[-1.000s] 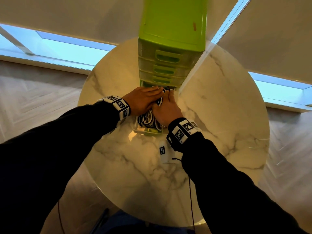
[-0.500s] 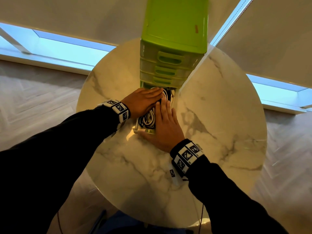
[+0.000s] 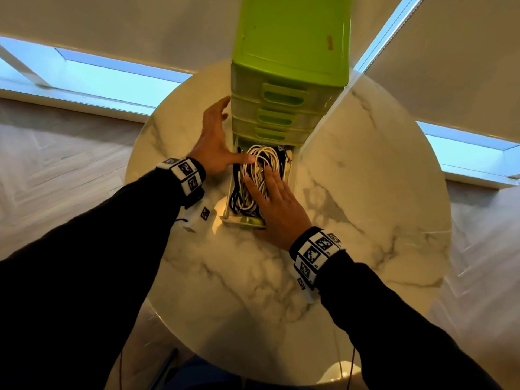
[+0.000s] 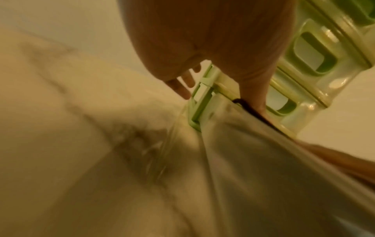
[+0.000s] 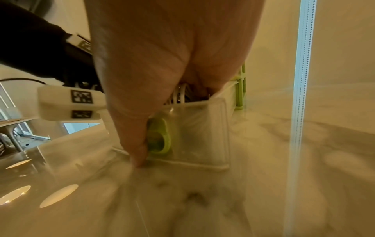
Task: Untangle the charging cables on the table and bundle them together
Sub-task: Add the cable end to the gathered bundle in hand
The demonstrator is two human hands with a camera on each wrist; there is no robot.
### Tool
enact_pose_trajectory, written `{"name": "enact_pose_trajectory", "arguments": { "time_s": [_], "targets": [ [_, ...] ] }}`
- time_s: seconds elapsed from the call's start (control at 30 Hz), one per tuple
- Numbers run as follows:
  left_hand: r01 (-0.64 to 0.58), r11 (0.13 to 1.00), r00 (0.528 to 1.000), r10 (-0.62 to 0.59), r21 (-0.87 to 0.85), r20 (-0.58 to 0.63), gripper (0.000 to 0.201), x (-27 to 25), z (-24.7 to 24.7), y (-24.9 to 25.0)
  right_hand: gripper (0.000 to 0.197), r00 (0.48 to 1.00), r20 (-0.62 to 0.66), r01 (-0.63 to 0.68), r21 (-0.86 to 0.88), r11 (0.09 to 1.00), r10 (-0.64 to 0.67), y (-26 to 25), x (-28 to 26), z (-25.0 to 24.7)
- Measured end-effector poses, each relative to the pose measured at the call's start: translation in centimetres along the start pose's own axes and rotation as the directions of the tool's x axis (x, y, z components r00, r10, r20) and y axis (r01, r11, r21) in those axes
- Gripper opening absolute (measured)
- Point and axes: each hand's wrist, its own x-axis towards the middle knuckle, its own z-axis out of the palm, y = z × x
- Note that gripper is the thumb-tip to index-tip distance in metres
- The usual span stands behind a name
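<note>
White and black charging cables (image 3: 259,170) lie coiled together in the pulled-out bottom drawer (image 3: 227,213) of a green drawer unit (image 3: 289,52). My right hand (image 3: 278,204) lies flat on the cables with straight fingers. In the right wrist view its thumb (image 5: 134,136) runs down the clear drawer front (image 5: 198,128) beside the green handle (image 5: 160,137). My left hand (image 3: 213,136) is open at the unit's left side, its thumb reaching onto the cables. The left wrist view shows a black cable (image 4: 249,110) at the drawer's edge.
The drawer unit stands at the far side of a round marble table (image 3: 365,192), with three shut drawers above the pulled-out one. Pale floor and low windows surround the table. Bare marble lies to the left, right and front of the drawer.
My left hand has come off the cable pile and moved left beside the unit, leaving only its thumb on the cables. My right hand has slid back toward the drawer front. More cable shows.
</note>
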Motion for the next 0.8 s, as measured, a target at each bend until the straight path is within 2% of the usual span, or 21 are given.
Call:
{"name": "enact_pose_trajectory", "arguments": {
  "time_s": [0.07,0.2,0.3,0.37,0.53,0.6,0.67,0.7,0.8],
  "targets": [
    [-0.028,0.999,0.998,0.031,-0.04,0.051,0.114,1.1,-0.3,0.6,0.107,1.0,0.002,0.018,-0.027,0.999,-0.018,0.2,0.0,-0.2],
    [-0.015,1.0,0.992,0.014,0.01,0.125,0.088,1.9,-1.0,0.5,0.107,0.998,0.047,0.048,-0.021,0.999,-0.047,0.8,0.7,-1.1],
    [-0.007,1.0,0.967,0.014,-0.029,0.254,0.086,2.1,-2.4,0.1,0.107,0.999,0.032,0.035,0.008,0.999,-0.035,1.4,1.9,-1.6],
    [-0.014,1.0,0.952,0.009,0.015,0.307,0.091,2.2,-2.8,0.3,0.109,0.998,0.048,0.029,0.017,0.999,-0.03,1.7,2.5,-1.8],
    [-0.007,0.985,0.994,-0.012,0.174,0.108,0.08,2.4,-1.3,1.1,0.103,0.999,-0.018,0.031,0.04,0.999,-0.03,2.5,4.5,-2.7],
    [-0.001,0.982,0.995,-0.018,0.187,0.099,0.082,2.7,-1.2,1.0,0.099,1.0,-0.02,0.012,0.01,1.0,-0.012,2.6,5.0,-2.9],
    [0.008,0.981,0.991,-0.033,0.195,0.127,0.083,2.8,-1.6,1.1,0.092,0.995,-0.1,-0.013,0.003,1.0,0.014,2.2,4.4,-2.6],
    [0.013,0.98,0.99,-0.04,0.198,0.134,0.081,2.9,-1.7,1.0,0.085,0.983,-0.184,-0.018,0.008,1.0,0.019,2.0,3.7,-2.1],
    [0.019,0.986,0.988,-0.045,0.165,0.15,0.077,2.9,-1.8,1.1,0.056,0.898,-0.436,0.041,-0.031,0.999,-0.05,1.7,0.7,-0.1]
  ]
}}
